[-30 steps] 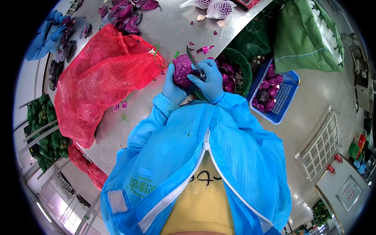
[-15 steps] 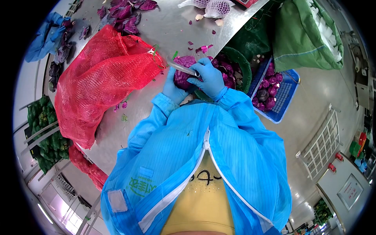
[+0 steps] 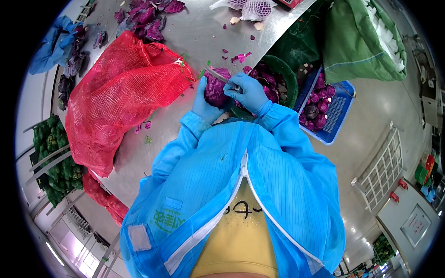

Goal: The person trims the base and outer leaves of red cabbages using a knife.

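A purple cabbage (image 3: 216, 91) rests in my left hand (image 3: 204, 105), whose blue-gloved fingers wrap round its left and lower side. My right hand (image 3: 250, 94), also gloved, is closed on the handle of a knife (image 3: 218, 75). The curved blade lies across the top of the cabbage and points to the upper left. Just left of the cabbage is the open end of a red mesh sack (image 3: 120, 97) on the metal table (image 3: 199, 28). Small purple scraps (image 3: 241, 58) lie beyond my hands.
Right of my hands, a green tub (image 3: 291, 76) holds purple leaves. Beside it, a blue basket (image 3: 342, 109) contains several small purple cabbages. A green sack (image 3: 347, 44) stands behind. Loose leaves (image 3: 148, 23) and white netting (image 3: 257, 10) lie at the far side. Another person's gloved hand (image 3: 65, 39) is upper left.
The blade first swung down and left over the cabbage, then lifted slightly with its tip still pointing left. My right hand has shifted slightly; my left hand still holds the cabbage.
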`<action>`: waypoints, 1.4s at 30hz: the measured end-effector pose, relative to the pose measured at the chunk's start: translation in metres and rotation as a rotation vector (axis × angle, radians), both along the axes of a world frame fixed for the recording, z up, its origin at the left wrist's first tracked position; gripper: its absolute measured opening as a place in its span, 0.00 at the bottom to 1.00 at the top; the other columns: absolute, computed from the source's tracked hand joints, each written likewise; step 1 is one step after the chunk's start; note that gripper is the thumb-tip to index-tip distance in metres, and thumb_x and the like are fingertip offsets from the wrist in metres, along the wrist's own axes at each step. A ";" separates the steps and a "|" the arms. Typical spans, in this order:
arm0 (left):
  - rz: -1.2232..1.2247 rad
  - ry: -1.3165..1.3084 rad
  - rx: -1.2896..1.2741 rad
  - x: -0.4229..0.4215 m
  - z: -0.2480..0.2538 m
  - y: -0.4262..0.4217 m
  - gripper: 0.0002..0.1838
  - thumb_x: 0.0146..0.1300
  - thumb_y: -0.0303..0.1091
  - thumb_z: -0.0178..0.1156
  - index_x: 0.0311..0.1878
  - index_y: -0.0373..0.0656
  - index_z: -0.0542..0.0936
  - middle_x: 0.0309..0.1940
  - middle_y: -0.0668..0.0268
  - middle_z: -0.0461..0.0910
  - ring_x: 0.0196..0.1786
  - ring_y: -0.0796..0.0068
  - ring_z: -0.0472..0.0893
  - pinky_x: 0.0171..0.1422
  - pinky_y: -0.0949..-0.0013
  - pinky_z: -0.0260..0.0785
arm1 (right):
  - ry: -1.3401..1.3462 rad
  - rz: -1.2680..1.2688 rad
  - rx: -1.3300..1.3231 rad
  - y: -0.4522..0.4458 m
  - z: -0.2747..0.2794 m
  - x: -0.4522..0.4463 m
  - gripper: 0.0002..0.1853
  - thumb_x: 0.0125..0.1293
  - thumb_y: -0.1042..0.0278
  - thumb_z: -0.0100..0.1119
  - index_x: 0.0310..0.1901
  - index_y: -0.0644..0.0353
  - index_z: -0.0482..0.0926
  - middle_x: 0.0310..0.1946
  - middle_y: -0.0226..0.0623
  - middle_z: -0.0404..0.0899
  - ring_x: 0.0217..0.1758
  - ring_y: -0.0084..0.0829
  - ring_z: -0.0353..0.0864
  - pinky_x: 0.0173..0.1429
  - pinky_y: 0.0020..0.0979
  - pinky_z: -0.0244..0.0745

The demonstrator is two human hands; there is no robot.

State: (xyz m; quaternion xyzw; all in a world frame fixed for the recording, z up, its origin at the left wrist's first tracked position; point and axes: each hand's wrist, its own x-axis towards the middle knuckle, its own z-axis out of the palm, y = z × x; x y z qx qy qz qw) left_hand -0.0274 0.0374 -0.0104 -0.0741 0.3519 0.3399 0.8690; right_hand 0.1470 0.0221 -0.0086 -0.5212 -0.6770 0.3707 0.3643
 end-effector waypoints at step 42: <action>-0.400 0.164 0.723 -0.009 0.022 -0.007 0.50 0.39 0.34 0.76 0.67 0.42 0.61 0.62 0.61 0.69 0.64 0.64 0.70 0.70 0.59 0.60 | 0.006 0.037 0.003 -0.011 0.057 0.044 0.36 0.43 0.51 0.76 0.55 0.57 0.77 0.39 0.33 0.70 0.38 0.28 0.71 0.44 0.27 0.70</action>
